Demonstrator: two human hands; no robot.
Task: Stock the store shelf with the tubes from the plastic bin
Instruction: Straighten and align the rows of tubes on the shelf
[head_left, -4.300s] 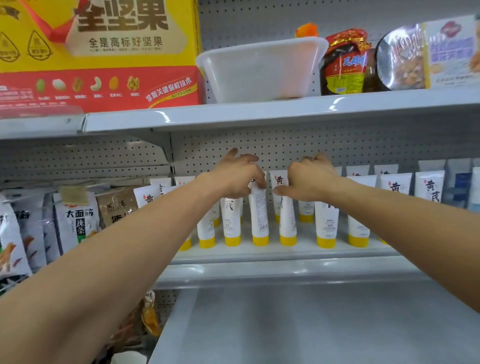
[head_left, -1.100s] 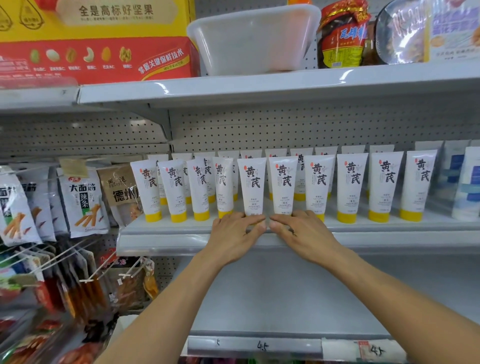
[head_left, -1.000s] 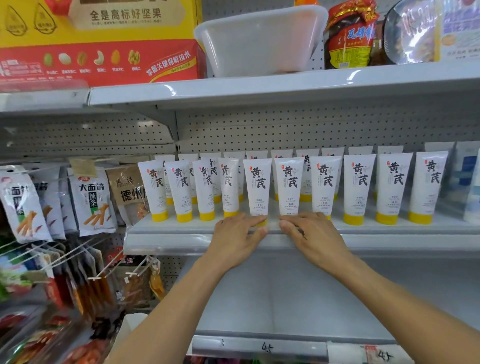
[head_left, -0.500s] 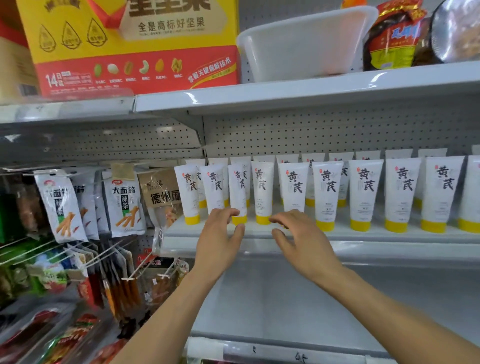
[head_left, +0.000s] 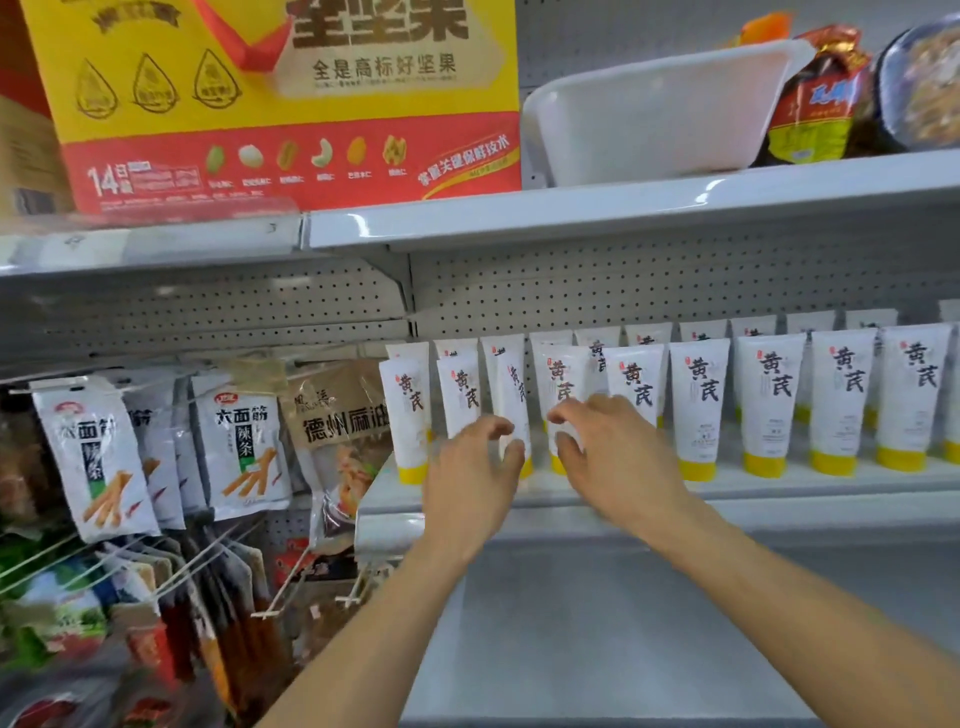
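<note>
White plastic shows between the half-curled fingers (head_left: 496, 425) of the left hand (head_left: 470, 483) at the turned tube (head_left: 511, 384) and of the right hand (head_left: 623, 462) at the next tube (head_left: 563, 374), but blur hides whether they pinch or only touch. To straighten well, I think each tube should be turned gently by its soft, flattened body until the black print faces front, its round cap flat on the smooth grey shelf (head_left: 779, 499). Other tubes (head_left: 841, 395) with yellow caps (head_left: 696, 470) stand upright in two rows along it, and the translucent plastic bin (head_left: 660, 114) rests on the upper shelf (head_left: 623, 208).
</note>
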